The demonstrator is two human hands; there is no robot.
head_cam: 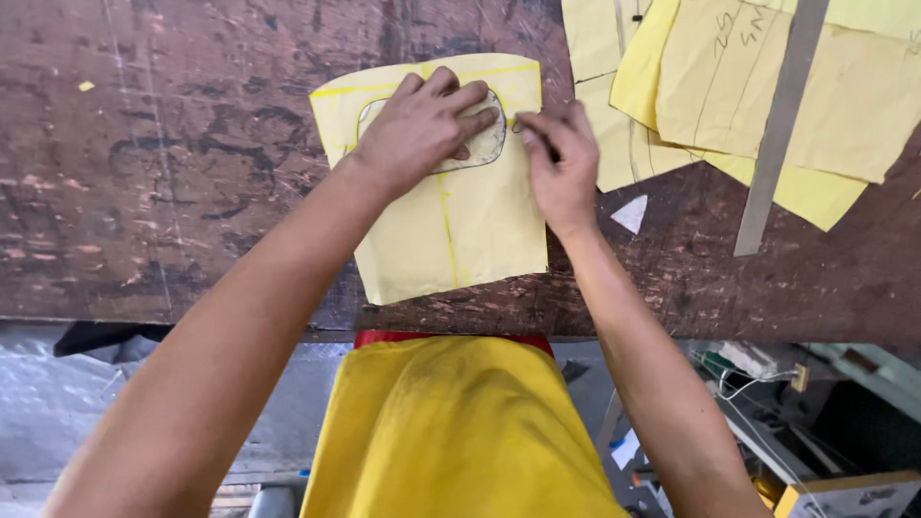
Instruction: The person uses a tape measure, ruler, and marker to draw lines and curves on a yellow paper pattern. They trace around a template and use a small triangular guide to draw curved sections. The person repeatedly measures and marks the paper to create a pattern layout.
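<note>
The left hand lies flat and wide, pressing an oval pattern piece onto yellow paper. The right hand pinches a pen at its edge.

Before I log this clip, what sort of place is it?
Probably a small pattern-cutting workshop, perhaps for shoes or leather goods. The left hand presses an oval template onto a yellow sheet while the right hand traces around it on a scarred worktable, with more marked sheets and a metal ruler nearby.
</note>
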